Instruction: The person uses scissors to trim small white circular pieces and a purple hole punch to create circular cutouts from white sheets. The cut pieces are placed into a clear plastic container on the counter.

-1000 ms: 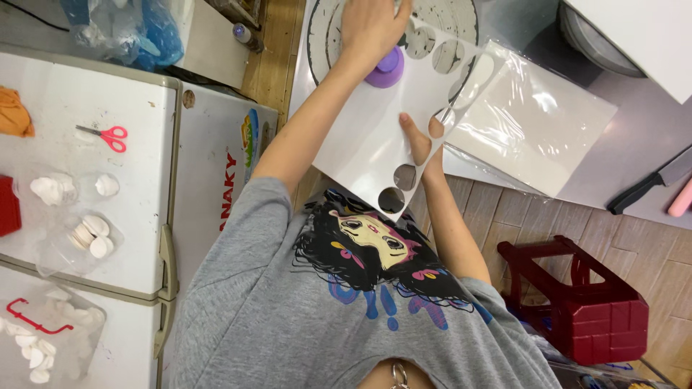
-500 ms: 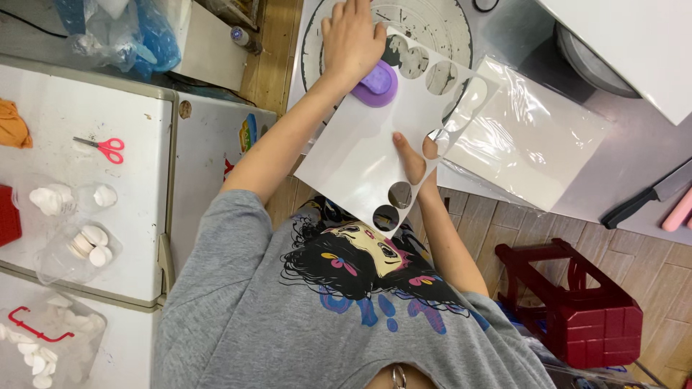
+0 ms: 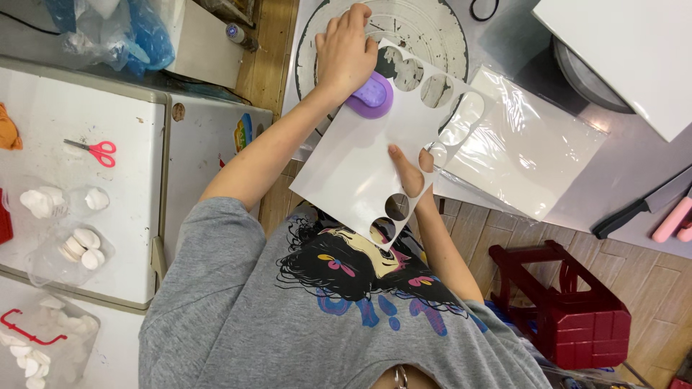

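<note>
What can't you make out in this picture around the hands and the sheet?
- Right hand: head view, fingers hidden under the white sheet; only the thumb shows.
- Purple punch: head view, partly covered by the left hand.
- Knife: head view, blade cut off by the right edge.

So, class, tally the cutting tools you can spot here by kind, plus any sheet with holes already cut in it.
Purple punch: 1
Pink-handled scissors: 1
Black-handled knife: 1
White sheet with holes: 1
Total: 4
</note>
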